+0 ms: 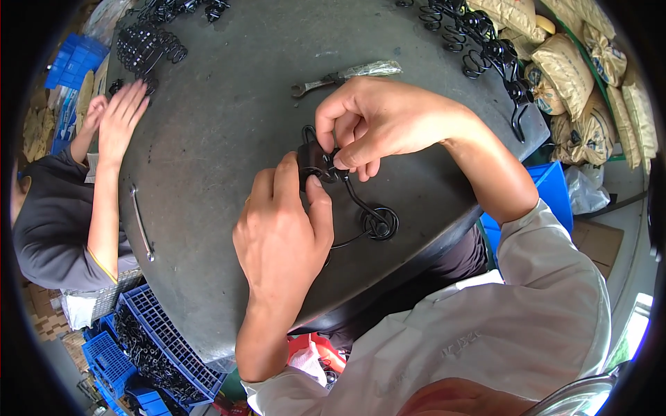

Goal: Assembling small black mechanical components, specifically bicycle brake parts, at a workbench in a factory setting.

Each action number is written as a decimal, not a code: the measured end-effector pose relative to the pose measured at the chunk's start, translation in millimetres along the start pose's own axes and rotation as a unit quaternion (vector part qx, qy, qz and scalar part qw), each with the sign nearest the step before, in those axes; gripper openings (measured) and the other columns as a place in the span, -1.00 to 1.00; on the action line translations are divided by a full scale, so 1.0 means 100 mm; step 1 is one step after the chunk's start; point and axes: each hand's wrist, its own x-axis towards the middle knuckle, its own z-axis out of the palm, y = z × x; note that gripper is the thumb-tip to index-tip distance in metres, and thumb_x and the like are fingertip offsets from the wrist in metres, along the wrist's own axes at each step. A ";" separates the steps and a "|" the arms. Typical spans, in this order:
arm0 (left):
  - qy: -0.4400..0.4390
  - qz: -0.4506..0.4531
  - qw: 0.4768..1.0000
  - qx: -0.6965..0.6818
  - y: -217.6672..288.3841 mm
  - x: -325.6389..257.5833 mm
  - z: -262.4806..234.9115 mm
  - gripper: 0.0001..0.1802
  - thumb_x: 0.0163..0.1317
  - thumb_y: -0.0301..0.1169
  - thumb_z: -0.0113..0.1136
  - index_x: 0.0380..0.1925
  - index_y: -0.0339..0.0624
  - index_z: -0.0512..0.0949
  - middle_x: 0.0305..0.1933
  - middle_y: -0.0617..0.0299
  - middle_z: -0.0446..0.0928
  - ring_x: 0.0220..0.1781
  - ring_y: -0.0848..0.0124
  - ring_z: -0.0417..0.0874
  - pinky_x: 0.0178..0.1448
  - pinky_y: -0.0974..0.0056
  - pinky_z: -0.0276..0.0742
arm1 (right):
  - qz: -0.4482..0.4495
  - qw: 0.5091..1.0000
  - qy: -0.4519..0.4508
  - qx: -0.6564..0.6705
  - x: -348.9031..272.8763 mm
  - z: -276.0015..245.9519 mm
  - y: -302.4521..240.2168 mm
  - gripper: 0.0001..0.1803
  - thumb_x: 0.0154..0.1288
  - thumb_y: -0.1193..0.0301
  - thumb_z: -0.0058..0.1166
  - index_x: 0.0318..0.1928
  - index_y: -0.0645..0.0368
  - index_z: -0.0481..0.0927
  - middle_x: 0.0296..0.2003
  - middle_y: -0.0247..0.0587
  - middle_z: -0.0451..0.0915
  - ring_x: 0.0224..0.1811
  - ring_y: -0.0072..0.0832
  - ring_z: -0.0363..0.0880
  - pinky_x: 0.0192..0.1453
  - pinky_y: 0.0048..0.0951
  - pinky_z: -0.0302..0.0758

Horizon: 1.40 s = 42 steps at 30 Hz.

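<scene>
A black part with a cylindrical body and bent wire rods (313, 157) is held just above the dark table (208, 173), near its middle. My left hand (283, 225) is closed on its near left side, thumb and fingertips against the body. From the far right, my right hand (381, 121) pinches the same part with thumb and index finger; what lies between those fingertips is mostly hidden. A black coil (380, 223) at the end of a bent rod rests on the table, just right of my left hand.
An open-end wrench with a wrapped handle (322, 82) lies beyond my hands; another wrench (141, 223) lies left. Black spring assemblies (485, 48) line the far right edge, black parts (146, 45) the far left. A co-worker's hand (123, 121) reaches over the left edge. Blue crates (166, 326) stand below.
</scene>
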 end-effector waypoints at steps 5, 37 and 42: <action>0.002 0.009 1.000 0.020 0.01 0.00 0.01 -0.62 0.37 -0.34 0.19 0.12 -0.29 0.56 -0.21 0.03 0.62 -0.32 0.07 0.76 -0.33 0.08 0.69 | -0.002 1.000 -0.001 0.004 0.00 0.00 0.00 -0.83 0.22 0.52 0.27 -0.27 0.41 0.62 -0.42 -0.06 0.73 -0.42 -0.39 0.79 -0.32 -0.44 0.74; -0.121 -0.059 0.950 -0.281 -0.16 0.10 0.01 -0.51 0.58 -0.13 0.02 0.26 -0.29 0.35 0.13 -0.22 0.53 0.07 -0.18 0.64 0.14 -0.10 0.51 | -0.022 0.998 -0.044 0.033 0.04 -0.09 0.15 -0.74 0.20 0.59 0.40 -0.16 0.39 0.59 -0.40 -0.14 0.75 -0.37 -0.50 0.77 -0.32 -0.51 0.63; -0.115 -0.084 0.951 -0.275 -0.09 0.06 0.00 -0.53 0.57 -0.17 0.05 0.25 -0.29 0.34 0.12 -0.26 0.53 0.06 -0.19 0.64 0.13 -0.10 0.51 | -0.024 0.999 -0.026 -0.014 -0.01 -0.08 0.08 -0.70 0.16 0.54 0.40 -0.18 0.49 0.59 -0.36 0.03 0.73 -0.31 -0.35 0.83 -0.27 -0.43 0.73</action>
